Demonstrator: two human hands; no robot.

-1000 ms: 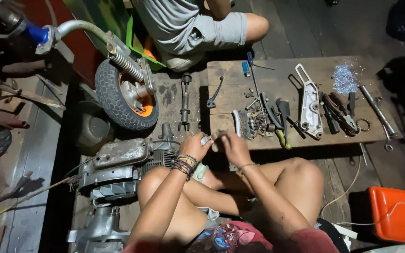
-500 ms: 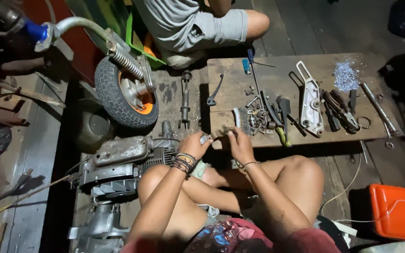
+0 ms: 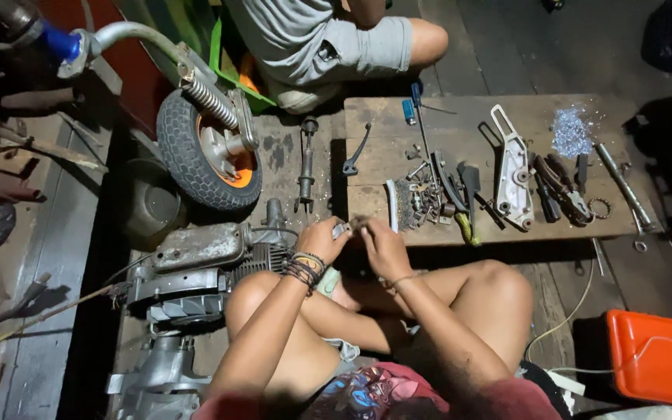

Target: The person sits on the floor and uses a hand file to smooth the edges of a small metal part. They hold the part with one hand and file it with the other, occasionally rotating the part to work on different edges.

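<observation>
Left hand (image 3: 322,239) and right hand (image 3: 379,247) meeting at the wooden board's (image 3: 507,233) near edge, fingers curled round a small metal part (image 3: 342,229), mostly hidden, too small to identify, bolts (image 3: 421,204) just beyond, engine (image 3: 196,268) beside the left knee.

The left hand (image 3: 322,239) and right hand (image 3: 379,247) meet over the person's crossed legs, pinching a small metal part (image 3: 341,229) between them. Just beyond the hands lies the worktop (image 3: 375,163) (a low board on the floor), with a heap of bolts (image 3: 423,201) close ahead and a bracket (image 3: 513,173) further right. Left of the hands sits an engine (image 3: 196,268); a wheel (image 3: 205,152) stands beyond it. Far right, behind the hands, rests a plastic case (image 3: 659,359)
</observation>
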